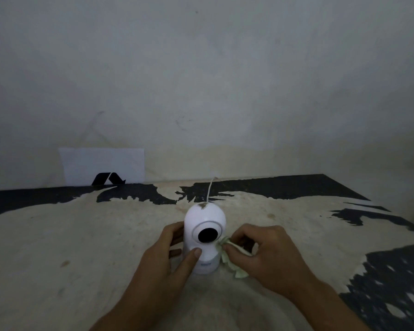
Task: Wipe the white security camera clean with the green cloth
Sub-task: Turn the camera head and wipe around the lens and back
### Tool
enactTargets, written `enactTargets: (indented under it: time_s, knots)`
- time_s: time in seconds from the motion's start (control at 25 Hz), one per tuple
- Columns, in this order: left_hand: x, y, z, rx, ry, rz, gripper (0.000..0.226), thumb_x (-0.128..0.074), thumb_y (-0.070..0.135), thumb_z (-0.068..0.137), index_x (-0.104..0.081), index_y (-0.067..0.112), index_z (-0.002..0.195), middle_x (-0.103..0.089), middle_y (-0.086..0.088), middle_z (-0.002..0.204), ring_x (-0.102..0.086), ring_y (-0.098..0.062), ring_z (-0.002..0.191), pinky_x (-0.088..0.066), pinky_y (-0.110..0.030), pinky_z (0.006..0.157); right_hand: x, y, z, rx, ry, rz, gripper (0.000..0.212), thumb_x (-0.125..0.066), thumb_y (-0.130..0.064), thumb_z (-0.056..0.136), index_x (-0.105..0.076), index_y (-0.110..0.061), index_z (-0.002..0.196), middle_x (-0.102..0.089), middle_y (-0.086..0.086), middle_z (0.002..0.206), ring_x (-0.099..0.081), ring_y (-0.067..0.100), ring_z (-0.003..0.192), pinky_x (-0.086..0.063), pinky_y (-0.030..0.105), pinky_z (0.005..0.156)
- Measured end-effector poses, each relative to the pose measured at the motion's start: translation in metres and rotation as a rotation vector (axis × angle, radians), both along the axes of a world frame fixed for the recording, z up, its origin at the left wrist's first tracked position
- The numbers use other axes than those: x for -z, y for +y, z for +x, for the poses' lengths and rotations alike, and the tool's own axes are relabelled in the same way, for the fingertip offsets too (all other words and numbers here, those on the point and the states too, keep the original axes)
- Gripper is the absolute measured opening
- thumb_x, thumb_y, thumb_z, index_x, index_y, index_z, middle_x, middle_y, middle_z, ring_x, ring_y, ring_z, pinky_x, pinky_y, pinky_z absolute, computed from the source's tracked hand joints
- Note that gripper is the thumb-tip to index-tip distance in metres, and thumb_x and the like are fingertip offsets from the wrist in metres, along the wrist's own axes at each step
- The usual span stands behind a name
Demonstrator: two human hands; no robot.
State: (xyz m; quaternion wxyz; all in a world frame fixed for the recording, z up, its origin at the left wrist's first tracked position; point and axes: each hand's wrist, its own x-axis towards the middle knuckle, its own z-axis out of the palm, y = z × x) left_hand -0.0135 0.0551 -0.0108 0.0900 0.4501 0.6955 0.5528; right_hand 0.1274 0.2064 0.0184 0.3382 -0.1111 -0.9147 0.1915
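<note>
A pale wall (201, 80) fills the upper half of the view and closes the far side. Below it, the tabletop (69, 247) is covered with a cream surface with black, ragged patches; its far edge meets the wall and its right edge runs down toward the lower right corner. The surface is free on the left and in front of the hands. A white sheet of paper (103, 163) leans on the wall at the far left, with a black angular shape (108, 179) at its bottom edge.

The white security camera (204, 237) stands upright near the middle, lens toward the viewer, with a brownish spot on its top. A thin white cable (210, 189) goes from behind it toward the wall. Small writing on its base is too blurred to read.

The left hand (175, 254) is curled around the camera's left side, thumb pressed on the front. The right hand (265, 252) pinches the crumpled green cloth (230, 256), which touches the camera's right side.
</note>
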Motion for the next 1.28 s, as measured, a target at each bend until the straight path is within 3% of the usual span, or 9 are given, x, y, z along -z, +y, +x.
enactTargets:
  time_s: [0.16,0.32,0.44,0.6,0.8,0.96,1.12,1.28]
  knots:
    - [0.0,0.001,0.005,-0.12,0.05,0.007,0.057,-0.051,0.055,0.073,-0.034,0.037,0.124,-0.044,0.025,0.12,-0.049,0.0,0.106,-0.04,-0.021,0.088,-0.006,-0.006,-0.001,-0.023,0.216,-0.09,0.009,-0.075,-0.013,0.078,-0.067,-0.017,0.081,-0.065,-0.012,0.067,-0.058,0.002,0.054,-0.037,0.005,0.048]
    - [-0.007,-0.008,0.011,-0.349,0.234,0.23,0.031,-0.049,0.039,0.083,-0.04,0.031,0.112,-0.042,0.024,0.109,-0.045,0.003,0.101,-0.037,-0.013,0.076,-0.003,-0.024,-0.007,-0.09,0.33,-0.249,0.015,-0.071,-0.012,0.08,-0.073,-0.021,0.091,-0.072,-0.012,0.082,-0.067,0.007,0.071,-0.047,0.012,0.054]
    - [-0.012,-0.016,0.015,-0.317,0.305,0.321,0.028,-0.046,0.037,0.08,-0.046,0.022,0.103,-0.05,0.012,0.097,-0.051,-0.005,0.088,-0.041,-0.015,0.072,0.001,-0.04,-0.012,-0.139,0.346,-0.202,0.017,-0.067,-0.017,0.078,-0.072,-0.022,0.094,-0.068,-0.013,0.093,-0.066,0.008,0.084,-0.051,0.014,0.062]
    - [-0.015,-0.021,0.023,-0.163,0.24,0.333,0.022,-0.051,0.041,0.08,-0.053,0.028,0.098,-0.058,0.013,0.091,-0.059,-0.009,0.079,-0.047,-0.013,0.065,0.003,-0.052,-0.016,-0.203,0.383,-0.187,0.018,-0.071,-0.011,0.079,-0.071,-0.016,0.096,-0.065,-0.006,0.095,-0.066,0.012,0.089,-0.056,0.022,0.069]
    - [-0.013,-0.016,0.026,-0.09,0.064,0.395,0.018,-0.058,0.031,0.082,-0.058,0.029,0.1,-0.065,0.012,0.097,-0.065,-0.009,0.089,-0.053,-0.016,0.073,0.007,-0.055,-0.018,-0.246,0.38,-0.173,0.017,-0.067,-0.012,0.08,-0.071,-0.012,0.097,-0.071,-0.004,0.097,-0.066,0.007,0.095,-0.054,0.021,0.08]
    - [-0.015,-0.014,0.019,-0.191,0.017,0.463,0.016,-0.063,0.022,0.082,-0.059,0.026,0.097,-0.065,0.009,0.095,-0.066,-0.012,0.086,-0.055,-0.019,0.07,0.006,-0.05,-0.016,-0.177,0.413,-0.157,0.02,-0.06,-0.016,0.082,-0.071,-0.013,0.099,-0.071,-0.007,0.101,-0.065,0.001,0.099,-0.051,0.016,0.087]
    - [-0.025,-0.014,0.008,-0.366,-0.051,0.521,0.02,-0.062,0.013,0.082,-0.058,0.025,0.098,-0.066,0.009,0.093,-0.063,-0.007,0.089,-0.05,-0.01,0.074,0.007,-0.036,-0.015,-0.024,0.443,-0.188,0.018,-0.056,-0.017,0.087,-0.066,-0.019,0.101,-0.067,-0.012,0.103,-0.061,-0.001,0.1,-0.046,0.009,0.084]
    - [-0.027,-0.008,0.004,-0.427,0.063,0.45,0.026,-0.062,0.006,0.082,-0.058,0.023,0.101,-0.062,0.009,0.102,-0.059,-0.004,0.096,-0.044,-0.004,0.078,0.014,-0.034,-0.02,0.057,0.316,-0.287,0.025,-0.06,-0.019,0.091,-0.058,-0.028,0.115,-0.061,-0.018,0.116,-0.053,-0.008,0.109,-0.039,0.002,0.086]
